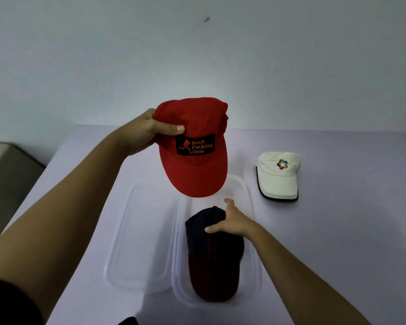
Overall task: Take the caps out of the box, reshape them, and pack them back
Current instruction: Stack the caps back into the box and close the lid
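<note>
our left hand (148, 130) holds the red cap (195, 148) up in the air, above the far end of the clear box (256, 266). the thumb lies on the front of the crown and the other fingers go behind it, so the fingers are closed on the cloth. our right hand (232, 221) is low in the box, on the crown of the dark cap (213, 254). the thumb is over the top and the fingers go to the far side; it seems to grip the crown, though these fingers are partly hidden. the white cap (278, 174) lies on the desk (338, 231), to the right of the box and apart from it.

we judge that the dark cap is the last one to come out. to do this well we should lift it by the crown straight up, so the brim slides free and does not catch the near wall. the red brim hangs just above our right hand, so the red cap should go aside first.

the box walls stand close on both sides of the dark cap — little room there. the clear lid (131, 231) lies just beside the box on the left. the left edge of the desk is near our left forearm. the open room is on the right, in front of the white cap.
</note>
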